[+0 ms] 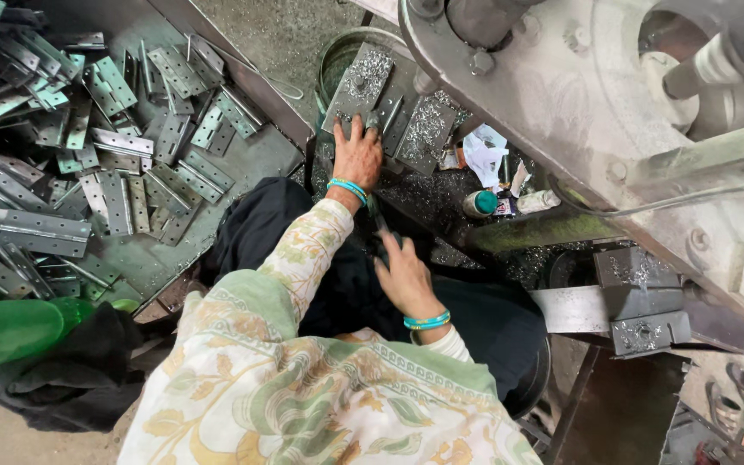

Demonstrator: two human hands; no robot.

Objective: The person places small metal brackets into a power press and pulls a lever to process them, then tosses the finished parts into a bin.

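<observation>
My left hand [357,157], with a turquoise bangle at the wrist, reaches forward onto the press bed. Its fingers curl over a small grey metal piece [363,123] that lies between flat steel plates [363,76] dusted with shavings. My right hand [406,275], also with a turquoise bangle, stays low over my dark lap. Its fingers point at a thin dark object [381,231]; whether they grip it is unclear.
A metal tray [277,159] on the left holds several grey hinge leaves [114,194]. A green plastic bottle [10,331] lies on dark cloth at lower left. The large press frame [561,103] fills the upper right, with a small teal-capped bottle [480,203] under it.
</observation>
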